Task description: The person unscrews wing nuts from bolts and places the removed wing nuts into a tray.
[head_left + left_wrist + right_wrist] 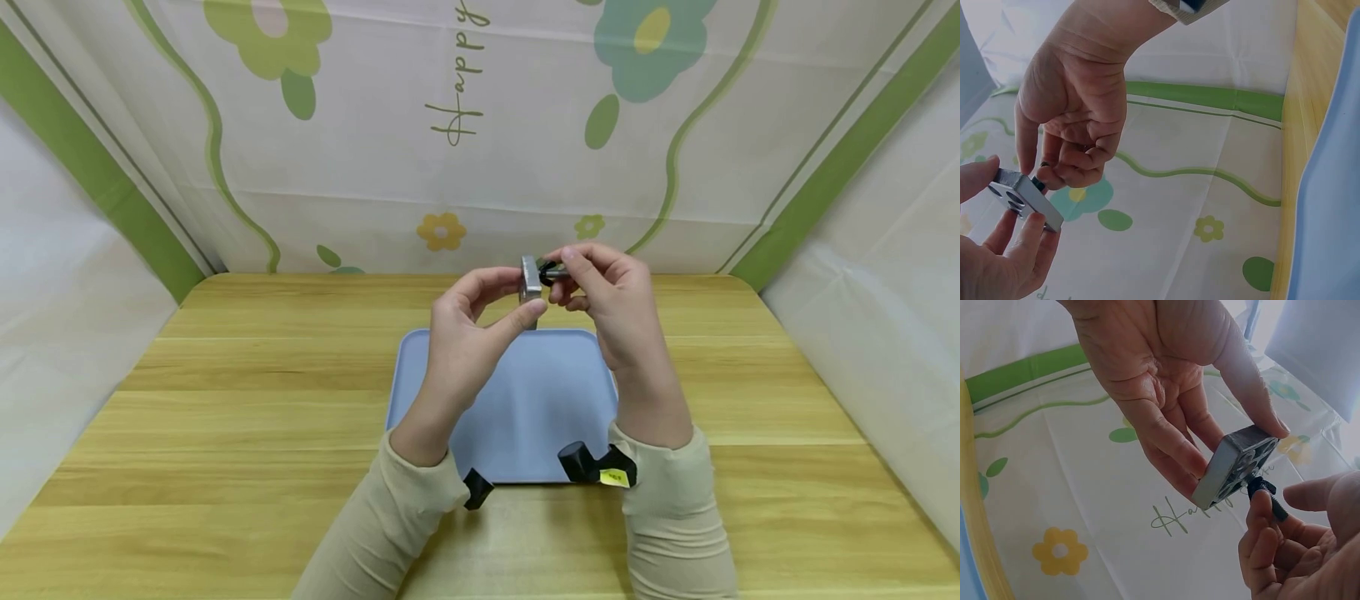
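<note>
head view: the left hand [468, 337] grips a metal block [529, 279] between thumb and fingers, up off the desk [225, 417] and its blue tray [517, 408]; the right hand [618, 300] has its fingers curled around a dark bolt [557, 272] at the block's face.

left wrist view: round holes show in the block.

right wrist view: the bolt's threaded shank points away from the block, the right thumb just beside it.
</note>
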### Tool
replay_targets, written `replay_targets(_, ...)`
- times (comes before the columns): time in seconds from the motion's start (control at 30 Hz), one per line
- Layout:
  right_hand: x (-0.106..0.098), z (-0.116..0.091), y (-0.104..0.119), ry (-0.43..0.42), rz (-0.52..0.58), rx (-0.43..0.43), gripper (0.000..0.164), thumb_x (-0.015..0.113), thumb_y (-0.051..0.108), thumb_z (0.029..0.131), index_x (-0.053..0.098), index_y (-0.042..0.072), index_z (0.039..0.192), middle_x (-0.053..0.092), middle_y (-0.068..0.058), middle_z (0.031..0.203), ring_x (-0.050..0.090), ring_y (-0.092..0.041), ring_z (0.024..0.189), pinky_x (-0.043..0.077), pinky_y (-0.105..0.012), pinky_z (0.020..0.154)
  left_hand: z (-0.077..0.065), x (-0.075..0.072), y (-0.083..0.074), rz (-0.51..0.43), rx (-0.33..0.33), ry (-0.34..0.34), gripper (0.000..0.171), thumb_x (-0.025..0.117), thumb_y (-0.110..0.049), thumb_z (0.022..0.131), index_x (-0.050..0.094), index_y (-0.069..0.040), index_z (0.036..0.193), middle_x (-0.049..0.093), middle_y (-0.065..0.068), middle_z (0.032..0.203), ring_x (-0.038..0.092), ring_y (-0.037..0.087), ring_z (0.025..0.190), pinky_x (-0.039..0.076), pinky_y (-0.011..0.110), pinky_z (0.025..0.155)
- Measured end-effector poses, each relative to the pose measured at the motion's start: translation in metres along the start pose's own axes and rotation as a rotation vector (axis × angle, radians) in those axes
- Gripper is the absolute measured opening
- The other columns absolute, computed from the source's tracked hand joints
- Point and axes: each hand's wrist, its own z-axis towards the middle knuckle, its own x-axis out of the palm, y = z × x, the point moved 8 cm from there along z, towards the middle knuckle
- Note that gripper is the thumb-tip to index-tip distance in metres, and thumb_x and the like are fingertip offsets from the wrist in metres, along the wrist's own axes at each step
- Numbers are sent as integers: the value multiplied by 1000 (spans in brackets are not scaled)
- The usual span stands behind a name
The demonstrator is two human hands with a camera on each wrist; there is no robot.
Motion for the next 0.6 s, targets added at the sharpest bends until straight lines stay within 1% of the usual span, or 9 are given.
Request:
replay_targets(0.3,1,0,0,19,-1,4,23,60,10,99,74,19,83,65,4,76,60,-8,65,50,-17,58,0,0,0,4,6,-3,34,78,-6,85,65,0,116,67,12,118,63,16,114,61,28,84)
replay_targets(0.6,1,0,1,41,10,8,31,61,2,97,77,24,82,72,7,80,67,-7,76,56,-19,70,1,-2,0,12,7,-11,34,78,-6,85,66,0,116,67,11,117,63,16,113,61,31,86)
